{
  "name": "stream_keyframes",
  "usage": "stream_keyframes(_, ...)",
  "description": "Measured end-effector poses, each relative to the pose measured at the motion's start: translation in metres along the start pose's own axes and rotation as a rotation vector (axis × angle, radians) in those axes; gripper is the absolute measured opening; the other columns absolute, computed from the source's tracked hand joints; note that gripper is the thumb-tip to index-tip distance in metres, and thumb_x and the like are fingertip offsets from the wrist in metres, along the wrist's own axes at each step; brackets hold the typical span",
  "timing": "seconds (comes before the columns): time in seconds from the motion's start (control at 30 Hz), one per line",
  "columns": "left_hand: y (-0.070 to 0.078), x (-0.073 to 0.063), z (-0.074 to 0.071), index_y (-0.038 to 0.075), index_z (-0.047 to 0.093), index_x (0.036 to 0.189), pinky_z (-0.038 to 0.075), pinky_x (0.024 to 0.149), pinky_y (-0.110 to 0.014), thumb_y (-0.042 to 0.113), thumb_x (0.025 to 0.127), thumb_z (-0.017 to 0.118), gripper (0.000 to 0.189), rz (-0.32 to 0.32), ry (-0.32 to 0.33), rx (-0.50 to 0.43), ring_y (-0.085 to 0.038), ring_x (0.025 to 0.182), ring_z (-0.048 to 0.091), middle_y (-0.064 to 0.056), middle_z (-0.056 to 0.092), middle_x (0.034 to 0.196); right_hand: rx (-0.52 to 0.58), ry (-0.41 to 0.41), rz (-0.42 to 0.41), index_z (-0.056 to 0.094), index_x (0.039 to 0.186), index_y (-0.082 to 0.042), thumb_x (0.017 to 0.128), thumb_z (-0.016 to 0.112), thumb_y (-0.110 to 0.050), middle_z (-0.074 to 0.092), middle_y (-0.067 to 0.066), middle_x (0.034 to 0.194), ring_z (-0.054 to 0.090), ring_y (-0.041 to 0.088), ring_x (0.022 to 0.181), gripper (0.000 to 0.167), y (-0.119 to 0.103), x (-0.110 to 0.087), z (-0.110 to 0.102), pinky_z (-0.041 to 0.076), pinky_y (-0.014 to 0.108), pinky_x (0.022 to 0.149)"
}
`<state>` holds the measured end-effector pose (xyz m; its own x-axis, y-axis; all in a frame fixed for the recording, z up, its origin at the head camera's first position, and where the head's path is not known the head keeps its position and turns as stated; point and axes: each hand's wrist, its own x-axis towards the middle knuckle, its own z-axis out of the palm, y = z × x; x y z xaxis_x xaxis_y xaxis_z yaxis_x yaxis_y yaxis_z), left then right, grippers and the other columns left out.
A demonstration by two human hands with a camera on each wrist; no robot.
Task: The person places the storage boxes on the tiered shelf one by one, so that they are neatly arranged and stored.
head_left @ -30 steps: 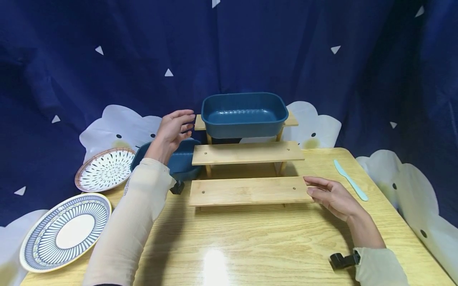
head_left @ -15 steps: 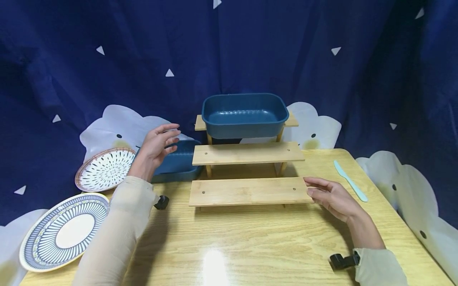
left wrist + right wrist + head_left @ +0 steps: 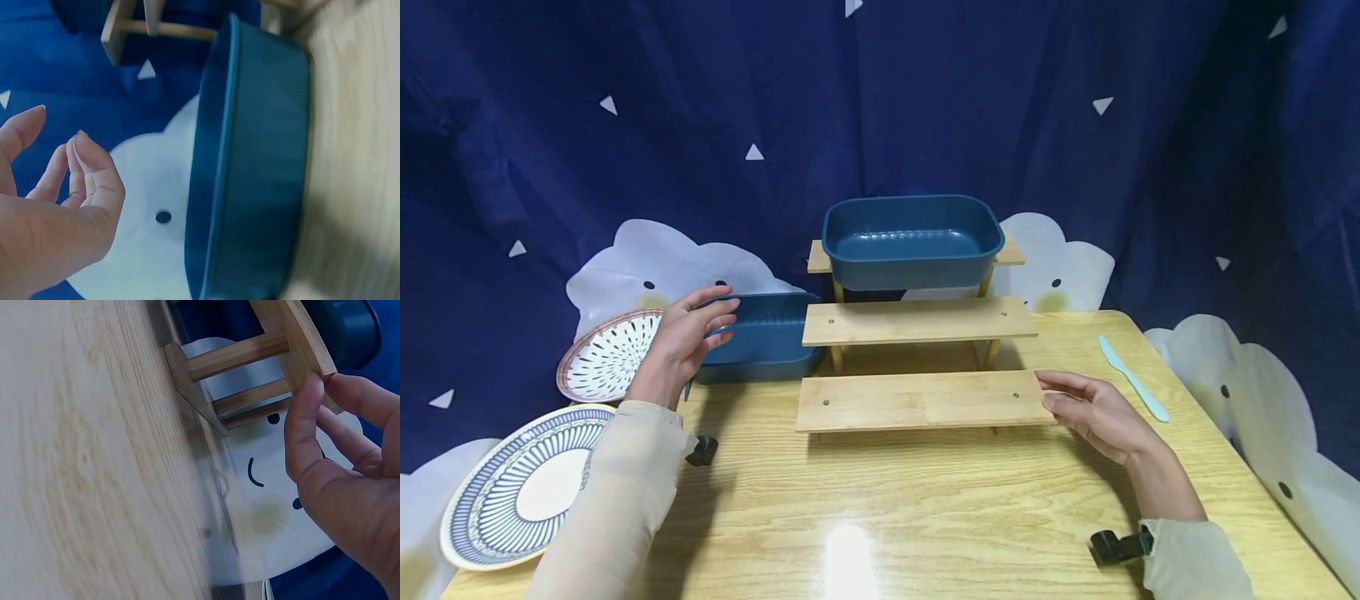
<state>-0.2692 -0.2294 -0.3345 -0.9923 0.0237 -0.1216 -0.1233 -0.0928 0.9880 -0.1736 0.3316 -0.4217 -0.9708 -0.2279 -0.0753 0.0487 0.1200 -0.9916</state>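
My left hand [image 3: 681, 337] is held in the air with fingers apart and nothing in them, overlapping the left end of a dark blue plastic bin [image 3: 771, 333] on the table. In the left wrist view that bin [image 3: 269, 156] stands to the right of my hand [image 3: 69, 212]. A three-tier wooden step rack [image 3: 917, 400] stands in the middle. On its top tier sits a second blue bin [image 3: 917, 273]. My right hand [image 3: 1097, 417] holds the right end of the lowest board; thumb and forefinger pinch its corner in the right wrist view [image 3: 350, 450].
A speckled plate [image 3: 606, 358] and a blue-patterned plate [image 3: 497, 492] lie at the left, the first partly behind my left arm. A mint-green knife [image 3: 1135, 379] lies right of the rack on the wooden table [image 3: 962, 517]. A dark blue curtain [image 3: 925, 100] hangs behind.
My left hand has moved left and down, from beside the top bin to over the left end of the lower bin. My right hand and the rack have stayed put.
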Motion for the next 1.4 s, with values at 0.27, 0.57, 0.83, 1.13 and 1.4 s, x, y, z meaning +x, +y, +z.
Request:
stream_keyframes(0.27,-0.011,-0.005,-0.032,0.020,0.054,0.133,0.055,0.077,-0.022,0.020,0.094,0.076,0.045,-0.015,0.039,-0.054,-0.010,0.099,0.059,0.005,0.053,0.122,-0.001,0.005,0.003,0.037,0.150,0.011,0.102,0.062,-0.011,0.050,0.002,0.135,0.056,0.008,0.113,0.058,0.000,0.000,-0.001,0.053,0.024,0.086)
stream_keyframes(0.57,-0.025,-0.006,-0.063,0.022,0.059,0.119,0.056,0.075,-0.022,0.014,0.091,0.078,0.036,-0.050,0.132,-0.049,-0.009,0.095,0.058,0.010,0.058,0.109,0.018,0.007,0.000,0.037,0.149,0.012,0.102,0.062,-0.010,0.051,-0.001,0.133,0.057,0.009,0.109,0.058,-0.001,0.000,0.000,0.054,0.024,0.083)
stream_keyframes(0.83,-0.038,-0.005,-0.078,0.023,0.058,0.116,0.057,0.075,-0.022,0.016,0.088,0.082,0.038,-0.096,0.201,-0.016,-0.007,0.095,0.058,0.013,0.061,0.102,-0.009,0.002,0.004,0.036,0.150,0.011,0.102,0.062,-0.012,0.047,0.008,0.138,0.057,0.010,0.111,0.059,-0.001,0.000,0.000,0.054,0.024,0.084)
stream_keyframes(1.13,-0.044,0.000,-0.080,0.019,0.058,0.116,0.057,0.077,-0.021,0.010,0.086,0.082,0.039,-0.130,0.304,-0.044,-0.010,0.097,0.057,0.004,0.053,0.110,0.001,-0.010,-0.001,0.035,0.150,0.013,0.102,0.061,-0.010,0.050,0.002,0.135,0.056,0.008,0.114,0.059,0.001,0.001,-0.001,0.053,0.025,0.086)
stream_keyframes(1.4,-0.047,0.003,-0.086,0.019,0.056,0.114,0.057,0.081,-0.022,0.004,0.088,0.079,0.038,-0.152,0.260,-0.077,-0.008,0.090,0.063,0.008,0.061,0.095,0.006,-0.011,0.002,0.033,0.150,0.014,0.102,0.061,-0.011,0.049,0.001,0.136,0.056,0.009,0.112,0.061,0.000,0.001,-0.001,0.053,0.024,0.084)
